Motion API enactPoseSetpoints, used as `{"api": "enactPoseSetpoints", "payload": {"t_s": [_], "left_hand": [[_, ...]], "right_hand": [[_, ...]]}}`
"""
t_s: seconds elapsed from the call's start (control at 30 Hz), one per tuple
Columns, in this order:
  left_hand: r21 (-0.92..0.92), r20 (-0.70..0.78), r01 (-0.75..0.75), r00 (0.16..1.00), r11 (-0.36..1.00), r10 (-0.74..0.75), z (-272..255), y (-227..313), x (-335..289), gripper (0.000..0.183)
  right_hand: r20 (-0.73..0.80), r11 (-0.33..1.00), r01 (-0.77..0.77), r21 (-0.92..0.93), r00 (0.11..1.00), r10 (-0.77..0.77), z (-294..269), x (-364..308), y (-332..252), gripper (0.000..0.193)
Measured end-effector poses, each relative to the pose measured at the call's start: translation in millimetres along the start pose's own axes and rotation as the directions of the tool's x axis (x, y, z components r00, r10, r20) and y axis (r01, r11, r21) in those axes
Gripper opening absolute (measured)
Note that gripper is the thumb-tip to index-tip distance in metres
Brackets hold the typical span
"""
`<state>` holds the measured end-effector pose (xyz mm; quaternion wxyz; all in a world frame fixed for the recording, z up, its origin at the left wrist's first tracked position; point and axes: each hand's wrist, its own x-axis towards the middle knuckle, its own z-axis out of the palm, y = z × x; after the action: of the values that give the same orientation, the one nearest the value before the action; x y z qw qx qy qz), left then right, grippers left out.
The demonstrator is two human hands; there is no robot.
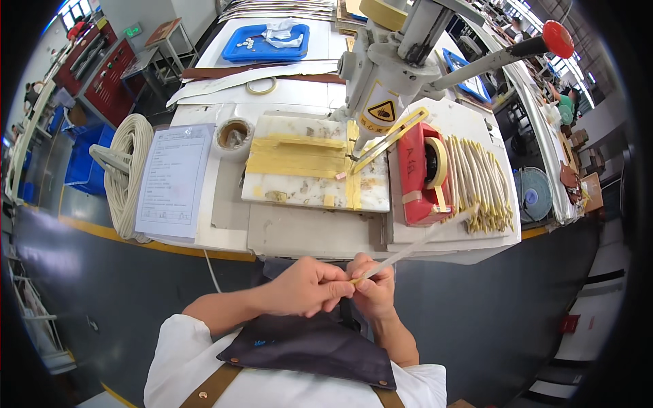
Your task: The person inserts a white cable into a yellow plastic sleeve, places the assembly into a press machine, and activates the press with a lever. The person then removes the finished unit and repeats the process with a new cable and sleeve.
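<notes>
Both my hands are in front of my apron on one length of whitish cord (pixel 425 240). The fingers of my left hand (pixel 307 287) pinch its near end, where a bit of yellow shows. Close beside it, my right hand (pixel 375 289) is closed round the cord. From there the cord slants up to the right, and its yellowish far end lies over the front of a bundle of similar cords (pixel 479 177) with yellow ends. A red tape dispenser (pixel 413 173) holding a roll of yellow tape (pixel 436 163) stands left of that bundle.
A grey hand press (pixel 388 75) with a red-knobbed lever (pixel 558 39) rises over a yellow-taped marble slab (pixel 316 187). On the left are a printed sheet (pixel 173 180), a coil of cord (pixel 126 183) and a tape roll (pixel 233 136). Farther back sits a blue tray (pixel 265 54).
</notes>
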<state>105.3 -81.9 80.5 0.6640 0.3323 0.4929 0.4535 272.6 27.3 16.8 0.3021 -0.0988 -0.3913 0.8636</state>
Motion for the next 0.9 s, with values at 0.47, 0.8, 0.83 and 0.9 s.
{"api": "enactPoseSetpoints", "payload": {"t_s": [0.47, 0.8, 0.83, 0.9], "left_hand": [[-0.152, -0.126, -0.002, 0.992, 0.988, -0.017, -15, -8, -7, 0.027], [0.655, -0.464, -0.238, 0.621, 0.717, 0.631, -46, -34, 0, 0.021], [0.750, -0.431, -0.206, 0.569, 0.629, 0.701, -50, -32, 4, 0.019], [0.841, -0.381, -0.175, 0.480, 0.512, 0.790, -61, -34, 21, 0.017]], "right_hand": [[-0.001, 0.975, -0.057, -0.215, 0.998, 0.058, -14, 46, -32, 0.028], [-0.252, 0.884, -0.053, -0.465, 0.965, -0.075, -20, 105, -30, 0.024], [-0.272, 0.862, -0.054, -0.503, 0.957, -0.098, -20, 112, -30, 0.023], [-0.307, 0.815, -0.063, -0.575, 0.941, -0.144, -22, 127, -27, 0.022]]}}
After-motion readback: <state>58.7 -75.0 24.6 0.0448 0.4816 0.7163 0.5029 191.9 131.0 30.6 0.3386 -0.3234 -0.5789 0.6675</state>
